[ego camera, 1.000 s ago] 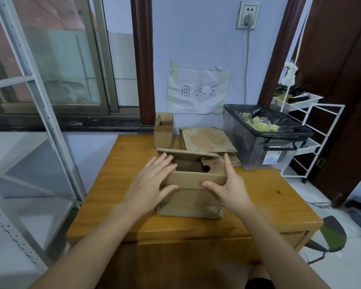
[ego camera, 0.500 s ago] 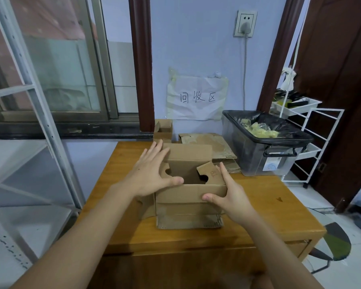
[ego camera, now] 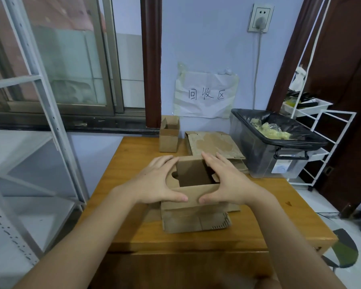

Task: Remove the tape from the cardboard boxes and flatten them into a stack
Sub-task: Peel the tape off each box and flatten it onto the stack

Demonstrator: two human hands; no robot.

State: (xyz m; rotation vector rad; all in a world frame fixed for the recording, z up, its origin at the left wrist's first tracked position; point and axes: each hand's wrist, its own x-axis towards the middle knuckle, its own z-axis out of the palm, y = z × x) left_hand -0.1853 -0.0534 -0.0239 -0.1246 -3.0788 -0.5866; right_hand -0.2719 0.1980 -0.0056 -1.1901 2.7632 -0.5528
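Shelving [ego camera: 40, 122] of white metal at far left, beside the window. Left hand [ego camera: 156, 182] spread flat against the left side of the cardboard box [ego camera: 194, 197], thumb on the near top edge, fingers reaching along the left flap. Box mid-table, top open, lower flaps splayed flat on the wooden table [ego camera: 133, 226] toward the near edge. Small upright box [ego camera: 168, 135] at the table's back edge, near the wall. Paper sign [ego camera: 205, 94] with handwritten characters taped to the wall above. Right hand [ego camera: 229, 180] mirrored on the box's right side, thumb on the near edge close to the left thumb, fingers open over the right flap. Flattened cardboard [ego camera: 215, 146] stacked just behind that hand. Clear bin [ego camera: 263, 157] with black liner at the table's right end, crumpled tape or plastic inside. White wire rack [ego camera: 325, 142] at far right.
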